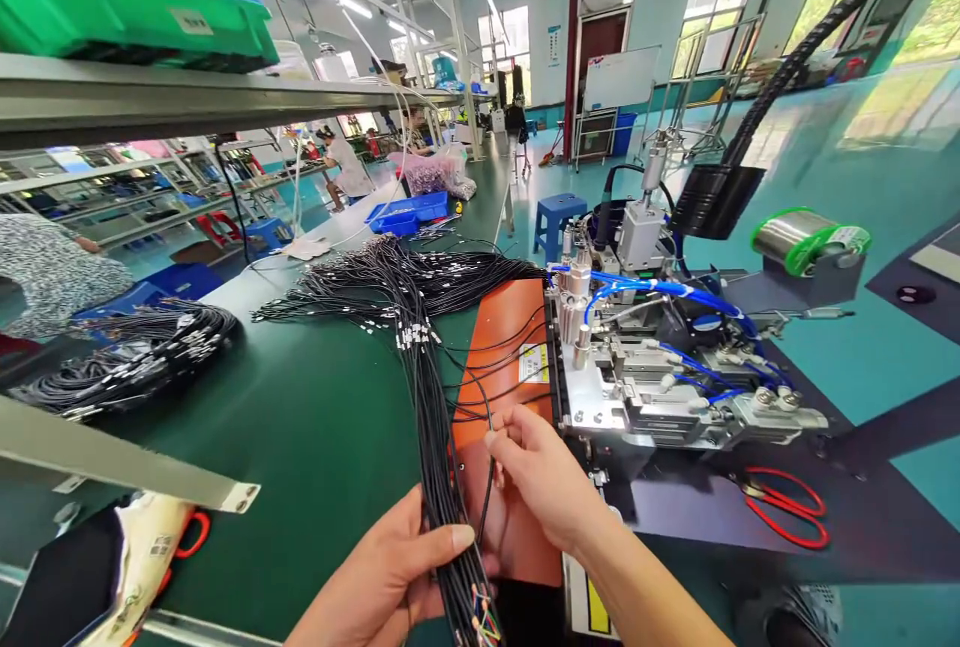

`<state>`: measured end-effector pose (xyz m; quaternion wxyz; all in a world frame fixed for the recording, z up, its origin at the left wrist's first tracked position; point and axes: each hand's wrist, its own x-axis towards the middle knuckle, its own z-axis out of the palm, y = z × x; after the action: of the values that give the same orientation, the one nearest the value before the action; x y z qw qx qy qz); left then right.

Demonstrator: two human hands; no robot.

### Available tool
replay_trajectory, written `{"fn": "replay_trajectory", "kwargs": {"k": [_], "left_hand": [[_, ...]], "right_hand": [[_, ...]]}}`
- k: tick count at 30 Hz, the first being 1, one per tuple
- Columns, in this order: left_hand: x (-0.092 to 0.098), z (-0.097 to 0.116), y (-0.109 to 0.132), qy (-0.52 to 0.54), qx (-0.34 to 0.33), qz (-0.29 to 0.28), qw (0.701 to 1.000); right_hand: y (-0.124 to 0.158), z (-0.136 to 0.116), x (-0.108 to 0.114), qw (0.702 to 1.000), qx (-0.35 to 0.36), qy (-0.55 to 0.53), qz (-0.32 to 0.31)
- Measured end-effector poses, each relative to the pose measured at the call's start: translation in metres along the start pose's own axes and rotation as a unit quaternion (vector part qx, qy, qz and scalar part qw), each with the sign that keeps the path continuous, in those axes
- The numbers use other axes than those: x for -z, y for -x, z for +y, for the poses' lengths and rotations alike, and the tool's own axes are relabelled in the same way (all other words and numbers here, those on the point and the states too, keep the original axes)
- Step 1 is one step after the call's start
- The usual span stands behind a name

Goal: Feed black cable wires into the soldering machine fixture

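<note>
A thick bundle of black cables [430, 407] runs along the green bench toward me. My left hand [405, 562] is wrapped round its near end, where coloured wire ends [484, 617] stick out. To the right of the bundle, my right hand [536, 467] pinches a single black cable [488, 492] between thumb and fingers, over the orange sheet [510, 497]. White labels or sleeves [415, 335] sit part way up the bundle. Beyond it a wide heap of black cables [472, 277] spreads across the bench.
At right stands a metal machine [645, 387] with blue air tubes, near red-handled scissors [787, 507] and a solder wire spool [806, 237]. Coiled cables [150, 357] lie left. A metal bar [135, 457] juts in at lower left. A shelf holding a green bin [142, 7] hangs overhead.
</note>
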<state>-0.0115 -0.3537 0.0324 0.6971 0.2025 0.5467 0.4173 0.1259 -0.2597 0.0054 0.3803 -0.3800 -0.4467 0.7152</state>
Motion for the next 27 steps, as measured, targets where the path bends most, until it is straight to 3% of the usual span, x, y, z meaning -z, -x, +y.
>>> {"fn": "replay_trajectory", "kwargs": {"k": [5, 10, 13, 15, 17, 19, 21, 23, 25, 27], "left_hand": [[-0.001, 0.005, 0.004, -0.031, -0.062, 0.017, 0.997], [0.001, 0.003, 0.004, -0.053, -0.040, 0.044, 0.997], [0.010, 0.001, 0.005, -0.162, -0.068, 0.063, 0.982], [0.019, 0.009, 0.006, -0.319, -0.080, 0.101, 0.939], [0.024, 0.024, 0.005, -0.479, -0.104, 0.166, 0.856], [0.021, 0.042, -0.002, -0.523, -0.238, 0.185, 0.797], [0.010, 0.056, -0.018, -0.538, -0.354, 0.077, 0.761], [0.000, 0.065, -0.041, -0.587, -0.369, -0.022, 0.720], [0.000, 0.072, -0.068, -0.637, -0.366, -0.049, 0.676], [0.011, 0.082, -0.091, -0.681, -0.368, -0.036, 0.632]], "right_hand": [[0.007, -0.004, 0.001, 0.999, 0.010, -0.029, -0.027], [0.012, -0.004, 0.003, 0.997, -0.033, 0.000, -0.067], [0.020, -0.001, 0.008, 0.993, -0.056, -0.051, -0.088], [0.023, 0.004, 0.011, 0.990, -0.082, -0.078, -0.087], [0.022, 0.009, 0.013, 0.988, -0.102, -0.081, -0.089], [0.018, 0.012, 0.011, 0.988, -0.098, -0.080, -0.084], [0.014, 0.011, 0.006, 0.991, -0.074, -0.094, -0.060], [0.013, 0.008, 0.004, 0.992, -0.062, -0.111, -0.025], [0.019, 0.008, 0.008, 0.992, -0.072, -0.099, -0.019], [0.031, 0.015, 0.018, 0.993, -0.096, -0.047, -0.059]]}}
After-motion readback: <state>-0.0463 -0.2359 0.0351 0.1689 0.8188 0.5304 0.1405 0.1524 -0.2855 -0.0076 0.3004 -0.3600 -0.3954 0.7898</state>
